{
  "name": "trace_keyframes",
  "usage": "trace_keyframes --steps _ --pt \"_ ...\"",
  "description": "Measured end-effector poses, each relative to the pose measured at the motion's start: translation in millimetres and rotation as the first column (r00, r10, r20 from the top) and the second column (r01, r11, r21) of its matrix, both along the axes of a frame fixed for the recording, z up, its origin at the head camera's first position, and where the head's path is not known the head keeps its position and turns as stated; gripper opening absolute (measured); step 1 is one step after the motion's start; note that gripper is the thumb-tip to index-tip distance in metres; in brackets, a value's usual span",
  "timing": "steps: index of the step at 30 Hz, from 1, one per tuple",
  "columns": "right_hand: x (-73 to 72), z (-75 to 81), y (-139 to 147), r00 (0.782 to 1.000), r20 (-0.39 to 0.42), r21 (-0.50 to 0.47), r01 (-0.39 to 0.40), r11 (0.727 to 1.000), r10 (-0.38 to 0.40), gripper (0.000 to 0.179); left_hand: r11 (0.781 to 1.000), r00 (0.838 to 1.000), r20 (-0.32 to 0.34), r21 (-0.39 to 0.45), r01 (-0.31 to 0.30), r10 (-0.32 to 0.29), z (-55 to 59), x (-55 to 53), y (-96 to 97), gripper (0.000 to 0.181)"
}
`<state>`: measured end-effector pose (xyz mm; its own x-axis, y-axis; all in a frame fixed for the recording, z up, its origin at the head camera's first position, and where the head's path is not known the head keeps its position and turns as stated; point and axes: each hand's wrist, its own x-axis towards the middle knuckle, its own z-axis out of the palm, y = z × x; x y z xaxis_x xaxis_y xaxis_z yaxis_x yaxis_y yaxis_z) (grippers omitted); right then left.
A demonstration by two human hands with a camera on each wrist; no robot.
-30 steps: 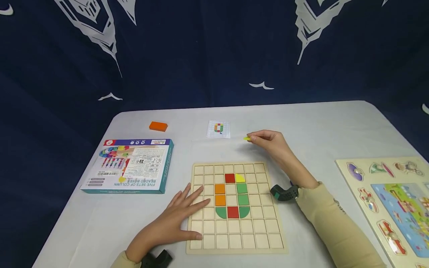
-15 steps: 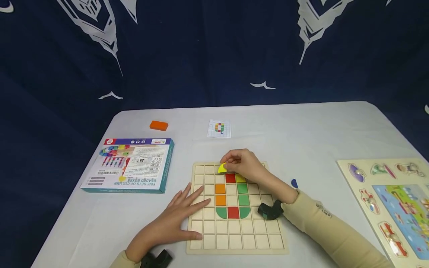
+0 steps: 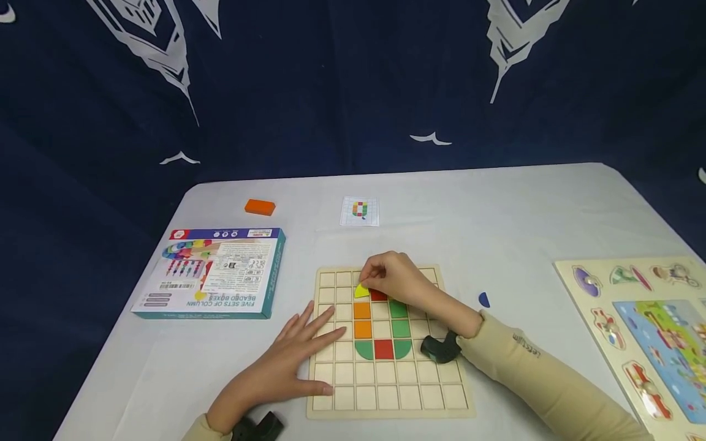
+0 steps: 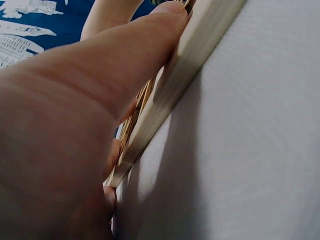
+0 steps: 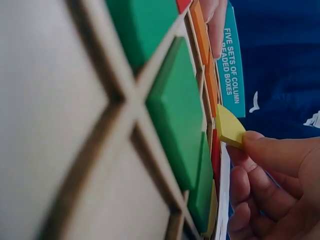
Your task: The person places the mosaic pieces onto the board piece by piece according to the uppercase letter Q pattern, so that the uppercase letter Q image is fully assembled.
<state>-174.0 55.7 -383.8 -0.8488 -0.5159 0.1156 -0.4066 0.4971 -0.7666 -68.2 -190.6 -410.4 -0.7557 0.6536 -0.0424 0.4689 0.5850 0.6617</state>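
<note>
A wooden grid board (image 3: 386,396) lies on the table, with red, orange and green pieces set in its middle cells. My right hand (image 3: 398,278) pinches a yellow quarter-round piece (image 5: 230,124) between thumb and fingers, over the cell left of the upper red tile (image 3: 378,296). In the right wrist view that piece is tilted, its lower edge at the board's surface; whether it sits in the cell I cannot tell. My left hand (image 3: 292,358) rests with spread fingers on the board's left edge; its thumb (image 4: 135,47) lies along the wooden rim in the left wrist view.
A pattern card (image 3: 360,212) lies behind the board. A blue piece (image 3: 484,299) lies to its right. An orange block (image 3: 260,207) and a boxed set (image 3: 220,275) are on the left. A picture puzzle board (image 3: 601,300) occupies the right edge.
My right hand has carried the yellow piece from beside the pattern card leftward and down onto the board's upper cells. The blue piece came into sight. My left hand has stayed put.
</note>
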Motion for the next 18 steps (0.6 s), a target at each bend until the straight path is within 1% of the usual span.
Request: trace_keyframes --steps 3,8,12,15,18 --pt "0.9 -0.9 -0.8 1.0 -0.004 0.015 0.006 1.0 -0.006 0.012 1.0 1.0 0.003 0.0 -0.002 0.002 0.7 0.8 0.6 0.084" --pt "4.3 0.4 -1.3 1.0 -0.014 0.058 -0.011 0.998 0.012 0.012 1.0 1.0 0.002 -0.001 0.0 0.0 0.9 1.3 0.4 0.084" --pt "4.7 1.4 -1.4 0.998 -0.062 0.087 -0.018 0.996 0.024 0.013 1.0 1.0 -0.013 -0.002 0.005 -0.005 0.0 0.6 0.0 0.085" --pt "3.7 2.2 -2.5 0.993 -0.112 0.119 -0.028 0.993 0.041 0.015 1.0 1.0 -0.026 0.004 0.005 -0.005 -0.3 0.5 -0.8 0.085" --pt "4.0 6.6 0.9 0.989 -0.147 0.134 -0.011 0.991 0.031 0.01 1.0 1.0 -0.027 0.007 0.005 -0.005 -1.2 0.7 0.4 0.084"
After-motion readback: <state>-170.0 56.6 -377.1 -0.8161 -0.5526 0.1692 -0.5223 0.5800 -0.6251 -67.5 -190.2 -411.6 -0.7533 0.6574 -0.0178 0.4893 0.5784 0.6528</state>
